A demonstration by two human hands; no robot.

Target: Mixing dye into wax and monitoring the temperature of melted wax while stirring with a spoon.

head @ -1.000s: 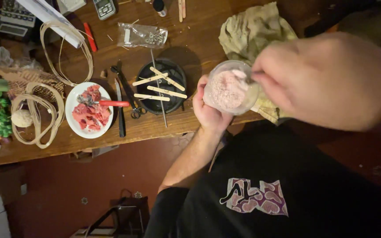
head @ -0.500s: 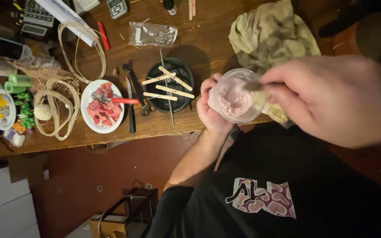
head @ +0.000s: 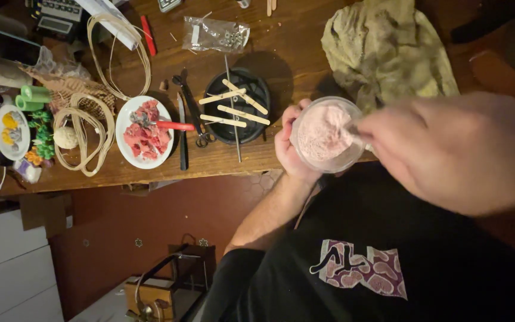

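My left hand (head: 289, 145) grips a clear plastic cup (head: 326, 135) of pale pink paste, held over the near edge of the wooden table (head: 293, 48). Close to the camera and blurred, my right hand (head: 460, 152) pinches a thin stirrer whose tip (head: 350, 127) sits in the paste. How much of the stirrer lies inside my fingers is hidden. Just left of the cup stands a black round bowl (head: 237, 106) with wooden sticks laid across it.
A white plate (head: 145, 132) of red clay pieces holds a red-handled tool (head: 171, 125). Black scissors (head: 193, 110) lie between plate and bowl. Cane coils (head: 84, 134), a crumpled cloth (head: 385, 50), a bag of small parts (head: 216, 33) and a paint dish (head: 11, 131) crowd the table.
The view has shifted slightly, so the table sits further right. My right hand has moved a little over the cup, stirring; the left hand keeps the cup in the same hold.
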